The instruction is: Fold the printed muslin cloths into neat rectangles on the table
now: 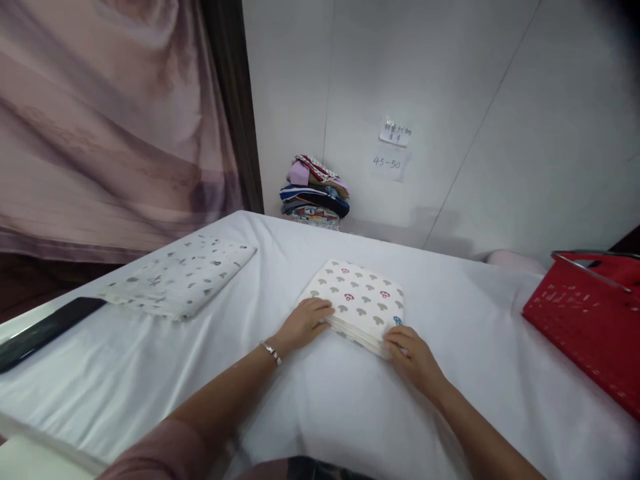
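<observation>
A white cloth (363,297) printed with tan, red and blue mushroom shapes lies folded into a thick, many-layered square on the white-covered table. My left hand (306,323) is at its near left corner, fingers curled over the top and thumb by the layered edge. At the near right corner, my right hand (413,357) pinches the layers between thumb and bent fingers. A second folded white cloth (185,277), with a grey leaf-like print, lies flat to the left, apart from both hands.
A dark, flat, glossy object (47,330) lies at the table's left edge. On the right stands a red fabric basket (590,320) with a metal handle. Behind the table, folded clothes (315,193) are stacked by the wall. A pink curtain (115,127) hangs left; handwritten notes (393,150) are on the wall.
</observation>
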{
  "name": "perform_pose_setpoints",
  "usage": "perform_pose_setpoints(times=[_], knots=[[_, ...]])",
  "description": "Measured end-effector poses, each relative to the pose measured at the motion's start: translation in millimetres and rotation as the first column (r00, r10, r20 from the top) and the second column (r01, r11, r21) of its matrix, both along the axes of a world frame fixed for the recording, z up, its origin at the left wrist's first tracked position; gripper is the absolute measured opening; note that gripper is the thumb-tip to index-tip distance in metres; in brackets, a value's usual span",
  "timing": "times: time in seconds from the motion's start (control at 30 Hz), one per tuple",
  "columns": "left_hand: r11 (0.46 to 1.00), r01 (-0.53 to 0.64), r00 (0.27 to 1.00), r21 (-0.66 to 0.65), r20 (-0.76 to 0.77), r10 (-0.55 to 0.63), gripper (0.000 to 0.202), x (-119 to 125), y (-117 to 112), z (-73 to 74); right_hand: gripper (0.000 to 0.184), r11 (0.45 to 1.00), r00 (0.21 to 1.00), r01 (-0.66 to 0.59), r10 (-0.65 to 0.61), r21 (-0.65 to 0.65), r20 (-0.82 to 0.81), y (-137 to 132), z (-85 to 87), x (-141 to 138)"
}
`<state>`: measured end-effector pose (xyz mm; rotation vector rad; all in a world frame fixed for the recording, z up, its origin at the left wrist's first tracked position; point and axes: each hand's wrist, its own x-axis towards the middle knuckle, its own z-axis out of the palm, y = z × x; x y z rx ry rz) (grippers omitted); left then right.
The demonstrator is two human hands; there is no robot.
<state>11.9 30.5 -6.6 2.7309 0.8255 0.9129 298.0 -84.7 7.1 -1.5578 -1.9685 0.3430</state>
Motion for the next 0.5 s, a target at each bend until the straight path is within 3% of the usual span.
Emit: perform_pose_setpoints(times=[0.13,0.2,0.23,0.27,0.3,0.37,0.4,0.43,0.47,0.5], knots=[[0.995,-0.084,0.990,-0.062,0.110,0.090,0.021,7,-16,11.7,0.027,0.990,0.990,0.130,-0.127,0.057,-0.054,32,2.8,20],[0.970,-0.082,0.981,-0.227,0.155,0.119,0.019,17,-31,16.4,0.029,0.984,0.987,0.158,-0.157,0.078,-0.019,56,3.9,28],[0.929,-0.075,0.973,-0.362,0.177,0.147,0.020,23,-39,17.6,0.030,0.984,0.987,0.159,-0.160,0.075,0.012,69,4.7,30],[0.847,-0.063,0.962,-0.528,0.194,0.193,0.022,29,-47,18.2,0.031,0.986,0.986,0.156,-0.159,0.052,0.057,83,5.9,31],[0.715,-0.043,0.944,-0.697,0.206,0.258,0.026,35,-54,18.1,0.033,0.988,0.982,0.154,-0.154,0.012,0.108,97,7.2,31],[0.362,0.060,0.890,-0.930,0.214,0.403,0.037,43,-65,16.7,0.040,0.983,0.970,0.162,-0.142,-0.087,0.197,125,10.2,29],[0.197,0.144,0.855,-0.970,0.222,0.470,0.043,44,-69,15.6,0.044,0.976,0.965,0.170,-0.137,-0.133,0.225,137,11.6,27],[0.069,0.237,0.816,-0.969,0.238,0.528,0.048,44,-72,14.3,0.048,0.970,0.962,0.175,-0.132,-0.171,0.241,149,12.8,26],[-0.013,0.331,0.773,-0.943,0.263,0.578,0.052,43,-73,12.8,0.051,0.963,0.961,0.177,-0.125,-0.202,0.246,160,13.6,25],[-0.059,0.415,0.725,-0.908,0.291,0.624,0.055,40,-74,11.3,0.053,0.957,0.962,0.177,-0.120,-0.228,0.246,169,14.1,25]])
